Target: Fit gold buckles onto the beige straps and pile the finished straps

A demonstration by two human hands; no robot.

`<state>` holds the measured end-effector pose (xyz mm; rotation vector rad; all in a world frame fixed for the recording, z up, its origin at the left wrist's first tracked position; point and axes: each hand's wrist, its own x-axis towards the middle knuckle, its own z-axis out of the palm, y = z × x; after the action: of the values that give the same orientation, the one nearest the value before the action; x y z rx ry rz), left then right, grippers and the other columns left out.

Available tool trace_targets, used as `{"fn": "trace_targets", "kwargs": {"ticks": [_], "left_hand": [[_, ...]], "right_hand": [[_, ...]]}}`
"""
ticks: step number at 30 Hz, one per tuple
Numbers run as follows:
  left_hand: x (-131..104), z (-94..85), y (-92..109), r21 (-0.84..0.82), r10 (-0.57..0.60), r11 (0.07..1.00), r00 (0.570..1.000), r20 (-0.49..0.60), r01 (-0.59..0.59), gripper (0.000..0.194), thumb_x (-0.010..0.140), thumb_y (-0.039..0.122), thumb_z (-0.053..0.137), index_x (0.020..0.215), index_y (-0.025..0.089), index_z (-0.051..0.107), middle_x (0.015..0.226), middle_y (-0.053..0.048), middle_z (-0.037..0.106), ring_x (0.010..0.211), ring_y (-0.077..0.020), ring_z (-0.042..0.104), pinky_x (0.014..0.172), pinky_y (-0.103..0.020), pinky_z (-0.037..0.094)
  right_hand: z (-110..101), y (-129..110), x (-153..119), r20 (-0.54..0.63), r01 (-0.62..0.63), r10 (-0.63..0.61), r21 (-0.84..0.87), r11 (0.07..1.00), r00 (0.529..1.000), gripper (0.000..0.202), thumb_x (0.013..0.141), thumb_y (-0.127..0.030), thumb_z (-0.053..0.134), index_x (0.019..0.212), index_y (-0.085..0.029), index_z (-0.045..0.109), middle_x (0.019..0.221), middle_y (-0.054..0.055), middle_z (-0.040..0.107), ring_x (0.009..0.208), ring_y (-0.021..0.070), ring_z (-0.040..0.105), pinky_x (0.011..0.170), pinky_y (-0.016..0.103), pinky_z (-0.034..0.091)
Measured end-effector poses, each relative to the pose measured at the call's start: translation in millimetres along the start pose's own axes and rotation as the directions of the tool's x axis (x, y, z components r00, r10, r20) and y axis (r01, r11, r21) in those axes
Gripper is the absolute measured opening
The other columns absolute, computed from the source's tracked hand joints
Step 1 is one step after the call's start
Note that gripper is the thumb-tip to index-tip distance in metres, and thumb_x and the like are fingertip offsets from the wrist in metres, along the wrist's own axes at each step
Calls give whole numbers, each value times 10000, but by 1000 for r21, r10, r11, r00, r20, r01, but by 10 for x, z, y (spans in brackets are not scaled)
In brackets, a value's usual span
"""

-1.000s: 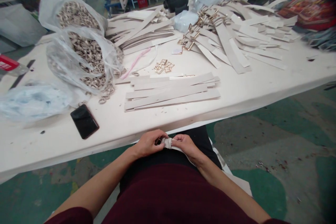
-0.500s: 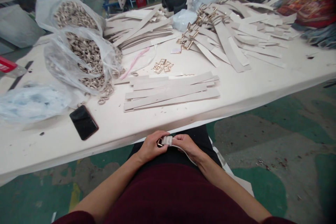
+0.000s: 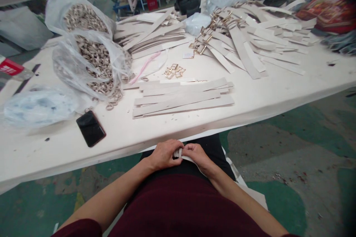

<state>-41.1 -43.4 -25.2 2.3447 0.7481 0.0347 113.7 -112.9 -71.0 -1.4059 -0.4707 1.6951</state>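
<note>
Over my lap, in front of the table edge, both hands meet on a pale beige belt strap (image 3: 189, 158). My left hand (image 3: 166, 154) is closed around its buckle end, and its fingers now cover the buckle. A small beige loop (image 3: 180, 152) shows around the strap between the two hands. My right hand (image 3: 198, 155) pinches the strap just right of that loop, and the strap's tail runs down beneath this hand. On the table ahead lie several flat beige strips (image 3: 183, 98) and a small heap of gold buckles (image 3: 174, 70).
Plastic bags of beige loops (image 3: 94, 53) stand on the table's left, behind a phone (image 3: 91, 128) and a blue-white plastic bundle (image 3: 40, 107). Buckled straps (image 3: 244, 40) pile up at the back right. More strips (image 3: 155, 31) are stacked at the back. The table edge (image 3: 194, 137) borders my lap.
My left hand has slid right over the buckle, which was visible before and is now covered. Both hands are closer together at the loop. The view has shifted slightly.
</note>
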Motion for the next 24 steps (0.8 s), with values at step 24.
{"fn": "trace_targets", "kwargs": {"ticks": [24], "left_hand": [[-25,-291,-165,-423,-57,893,971,231,153,274,722,340,678,914,155,618,755,25,597,682,-113,520,601,-183,373]], "right_hand": [[-3,-207,-181,325,570,-500,-663,485,803,151,770,-289,623,714,-165,687,676,29,657,612,129,569,585,221,387]]}}
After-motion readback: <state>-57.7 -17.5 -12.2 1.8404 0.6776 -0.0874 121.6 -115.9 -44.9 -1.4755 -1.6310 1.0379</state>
